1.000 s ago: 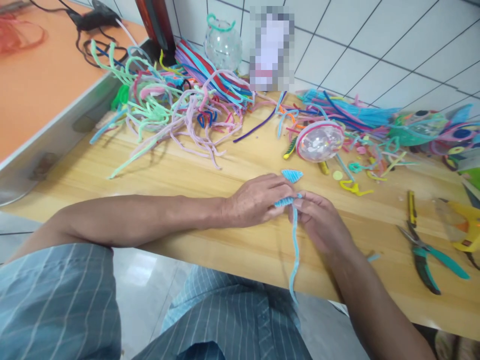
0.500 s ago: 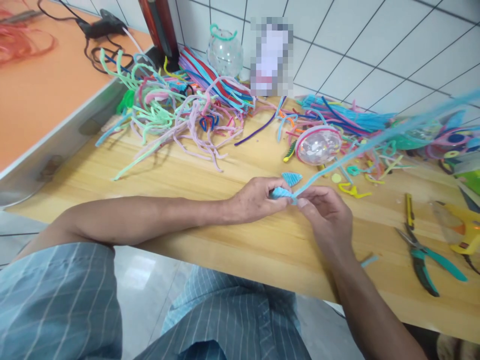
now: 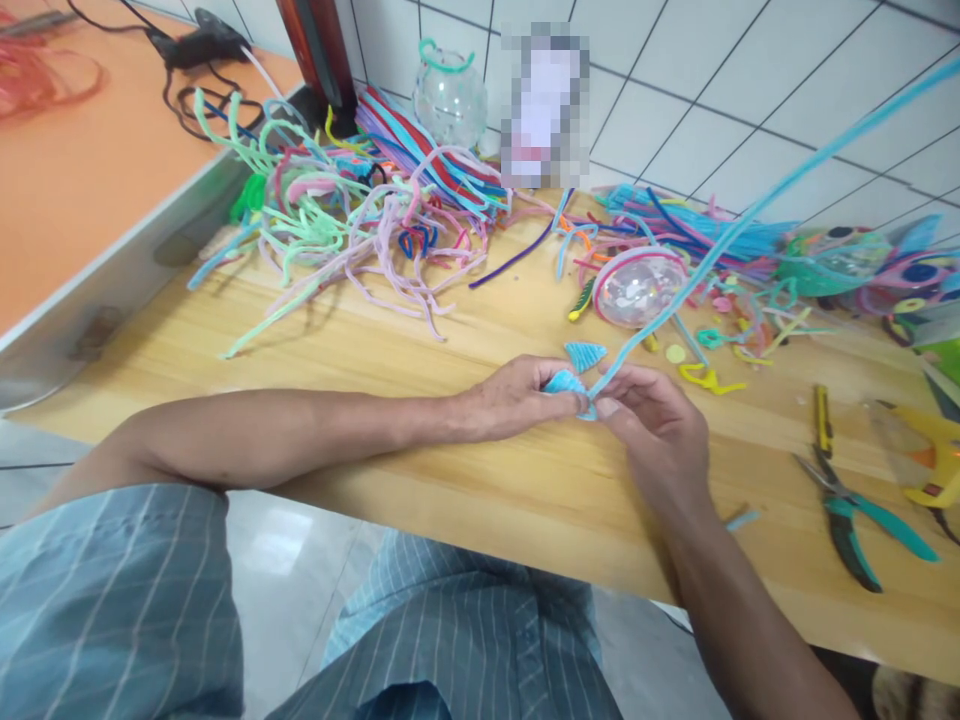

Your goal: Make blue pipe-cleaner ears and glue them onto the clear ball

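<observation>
Between thumb and fingers, my left hand (image 3: 517,398) grips a small light-blue wound pipe-cleaner piece (image 3: 564,383). My right hand (image 3: 660,425) is closed at the piece's right end, its thumb and fingertips pinching the base of a long light-blue pipe cleaner (image 3: 720,245). This pipe cleaner rises from the fingertips toward the upper right, past the frame's edge. Just beyond my fingers, a light-blue wound triangle (image 3: 585,355) lies on the wooden table (image 3: 450,490). Fingers hide part of the held piece.
Loose pipe cleaners (image 3: 322,230) are heaped at the back left, near a clear ball (image 3: 450,100). A clear dome with a pink rim (image 3: 641,288) sits beyond my hands. At right lie pliers (image 3: 847,510), a yellow cutter (image 3: 823,420) and a yellow glue gun (image 3: 934,450).
The long pipe cleaner's free end has swung upward and now stands steeper. More of the wound piece shows between my left fingers. Both hands stay nearly in place.
</observation>
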Demonstrator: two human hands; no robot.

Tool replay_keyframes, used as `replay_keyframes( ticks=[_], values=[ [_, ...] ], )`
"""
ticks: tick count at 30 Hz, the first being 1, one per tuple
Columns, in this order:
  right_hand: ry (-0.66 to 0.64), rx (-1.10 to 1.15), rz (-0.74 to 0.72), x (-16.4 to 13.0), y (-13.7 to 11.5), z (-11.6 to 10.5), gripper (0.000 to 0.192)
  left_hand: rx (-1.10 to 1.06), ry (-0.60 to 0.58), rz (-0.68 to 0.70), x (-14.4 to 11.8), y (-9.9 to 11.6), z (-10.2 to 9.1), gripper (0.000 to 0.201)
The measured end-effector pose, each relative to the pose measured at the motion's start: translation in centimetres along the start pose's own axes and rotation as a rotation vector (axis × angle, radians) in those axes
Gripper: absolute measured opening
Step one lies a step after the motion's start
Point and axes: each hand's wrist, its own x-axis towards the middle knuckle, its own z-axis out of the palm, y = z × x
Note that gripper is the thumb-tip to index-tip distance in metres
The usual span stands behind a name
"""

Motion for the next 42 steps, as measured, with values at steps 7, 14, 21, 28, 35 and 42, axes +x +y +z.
replay_keyframes(
  ticks=[7, 14, 21, 28, 35, 42],
  values=[
    [0.077, 0.037, 0.005, 0.7, 0.2, 0.0, 0.018, 0.066, 0.030, -0.070, -0.2, -0.2, 0.2, 0.021],
    [0.151, -0.164, -0.161, -0.4, 0.0, 0.4, 0.007, 0.112, 0.121, -0.031, -0.2, 0.0, 0.0, 0.024],
    [0.027, -0.507, -0.629, -1.1, 0.9, 0.0, 0.021, 0.043, 0.192, 0.100, -0.2, -0.7, 0.1, 0.031],
    [-0.060, -0.707, -0.818, -0.6, 0.6, -0.6, 0.030, -0.102, 0.203, 0.078, 0.0, -1.0, 0.2, 0.030],
    [-0.063, -0.757, -0.839, -0.8, 0.3, -1.3, 0.032, -0.197, 0.128, 0.064, 0.3, -1.2, -0.1, 0.034],
    [-0.022, -0.843, -0.865, -1.0, 0.4, -1.6, 0.033, -0.208, 0.109, 0.035, 0.1, -1.0, 0.0, 0.037]
  ],
)
